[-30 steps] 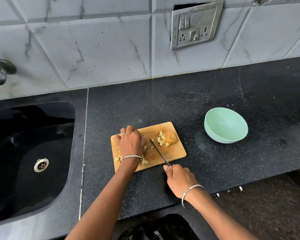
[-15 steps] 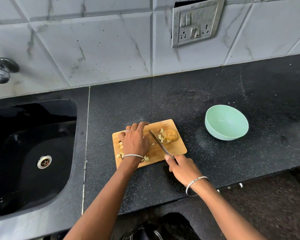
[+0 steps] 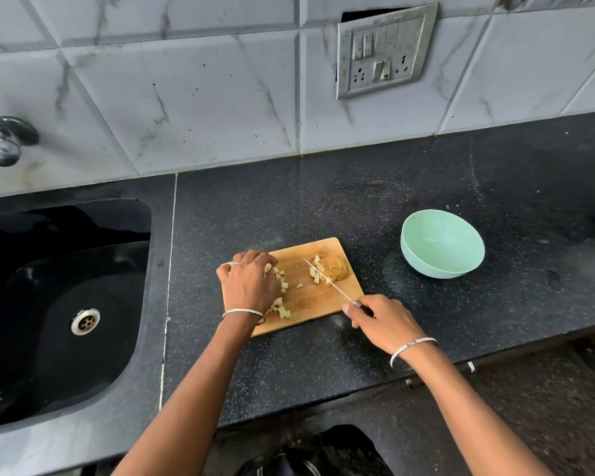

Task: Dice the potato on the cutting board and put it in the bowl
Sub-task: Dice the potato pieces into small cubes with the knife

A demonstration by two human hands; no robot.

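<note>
The black counter (image 3: pixel 323 207) carried a wooden cutting board (image 3: pixel 310 304), with the green bowl (image 3: pixel 423 266) apart at its right. The left hand (image 3: pixel 249 286) lay palm down on the board, fingers bent; whether it gripped anything was unclear. The right hand (image 3: pixel 383 321) gripped the knife (image 3: pixel 327 280), its blade across the uncut potato piece (image 3: pixel 339 267). Small cubes (image 3: pixel 282 312) lay beside the left hand.

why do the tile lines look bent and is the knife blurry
Head view: the wide-angle lens bows the wall tiles toward the frame edges; the knife blade looks smeared and pale, likely motion blur; soft glare lies on the sink rim.
</note>
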